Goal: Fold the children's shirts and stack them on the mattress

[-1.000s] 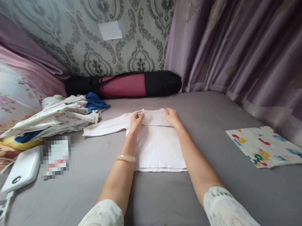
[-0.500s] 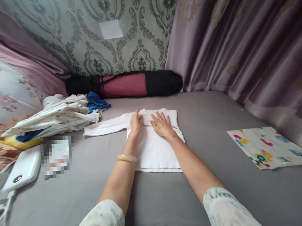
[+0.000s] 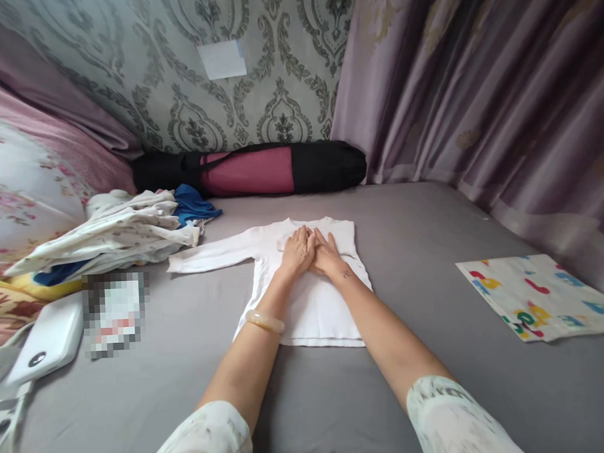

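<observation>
A small white long-sleeved shirt lies on the grey bed sheet. One sleeve stretches out to the left, while the right side is folded in, with the other sleeve across the chest. My left hand rests flat on the upper chest of the shirt, fingers extended. Beside it, touching and partly overlapped by it, my right hand also lies flat on the fabric. Neither hand grips anything.
A pile of clothes lies at the left, near a white power bank with a cable. A black and red long bag lies along the wall. Folded patterned cloth is at the right.
My left hand has moved right from the shirt's left shoulder area to the middle of the chest, against my right hand. My right hand has barely moved.
</observation>
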The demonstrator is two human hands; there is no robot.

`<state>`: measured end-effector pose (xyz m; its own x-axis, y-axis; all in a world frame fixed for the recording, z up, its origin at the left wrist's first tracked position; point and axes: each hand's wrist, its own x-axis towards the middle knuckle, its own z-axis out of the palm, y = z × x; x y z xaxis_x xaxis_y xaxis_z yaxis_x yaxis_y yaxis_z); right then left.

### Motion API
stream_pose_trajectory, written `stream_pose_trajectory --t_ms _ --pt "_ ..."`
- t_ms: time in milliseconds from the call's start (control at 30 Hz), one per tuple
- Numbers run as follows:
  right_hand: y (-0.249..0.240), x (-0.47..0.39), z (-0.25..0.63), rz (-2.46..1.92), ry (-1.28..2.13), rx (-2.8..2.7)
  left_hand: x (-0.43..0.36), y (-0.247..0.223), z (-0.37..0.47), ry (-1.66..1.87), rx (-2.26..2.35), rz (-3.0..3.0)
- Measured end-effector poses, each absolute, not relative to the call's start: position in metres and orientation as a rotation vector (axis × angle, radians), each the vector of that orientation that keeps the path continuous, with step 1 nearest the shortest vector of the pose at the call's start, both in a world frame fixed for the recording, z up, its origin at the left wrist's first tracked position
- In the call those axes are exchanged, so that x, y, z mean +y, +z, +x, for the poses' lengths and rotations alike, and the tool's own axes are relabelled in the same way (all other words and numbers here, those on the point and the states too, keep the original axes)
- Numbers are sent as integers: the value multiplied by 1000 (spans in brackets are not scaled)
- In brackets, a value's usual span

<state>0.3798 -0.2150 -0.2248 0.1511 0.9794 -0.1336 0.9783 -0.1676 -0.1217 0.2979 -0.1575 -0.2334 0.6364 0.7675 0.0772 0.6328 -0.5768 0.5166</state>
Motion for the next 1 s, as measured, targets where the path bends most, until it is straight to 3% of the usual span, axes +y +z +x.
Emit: stream_pose_trajectory --t_ms 1000 --pt "-236 -223 424 -2687 163 -1278 -149 -238 269 197 1489 2605"
